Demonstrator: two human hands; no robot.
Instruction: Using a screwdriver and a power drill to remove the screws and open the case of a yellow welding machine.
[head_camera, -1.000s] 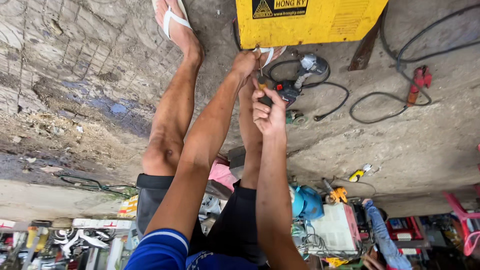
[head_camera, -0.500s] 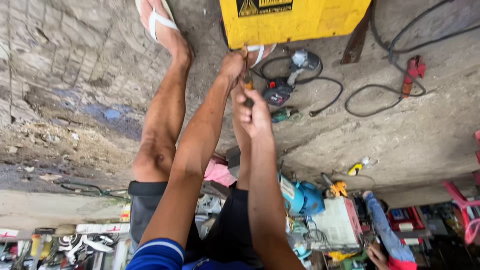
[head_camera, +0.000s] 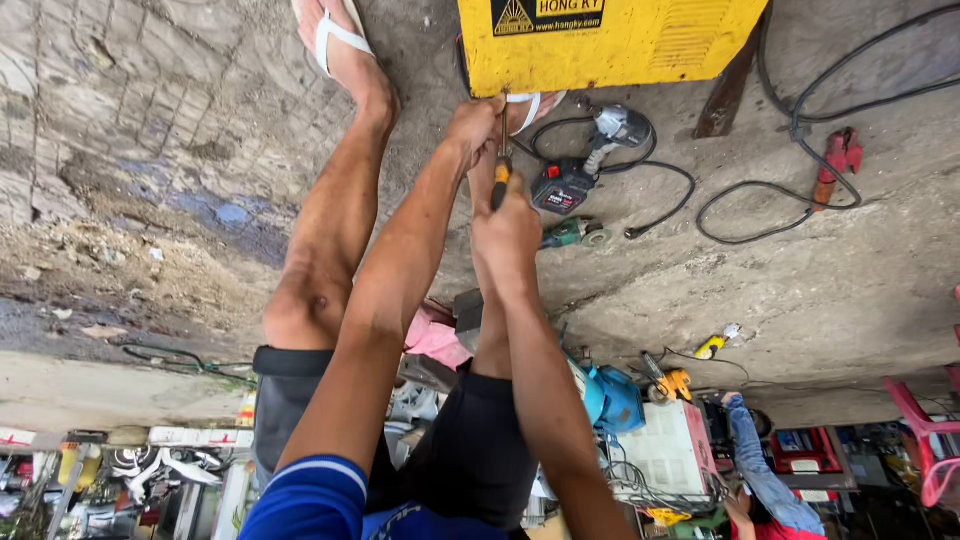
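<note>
Hands at yellow machine case (head_camera: 610, 45), concrete floor (head_camera: 800, 290).
Right hand (head_camera: 507, 228) gripped screwdriver (head_camera: 500, 175); left hand (head_camera: 470, 125) closed at its tip; angle grinder (head_camera: 570, 232), black cable (head_camera: 760, 215) lay near.

Right hand (head_camera: 510, 225) and screwdriver (head_camera: 501, 170) now nearer the yellow machine (head_camera: 610, 45) — left hand (head_camera: 472, 125) too

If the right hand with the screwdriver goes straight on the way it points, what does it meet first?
Most likely the yellow box. The right hand aims the screwdriver at its lower edge, beside the left hand; whether the tip already touches is unclear.
</note>
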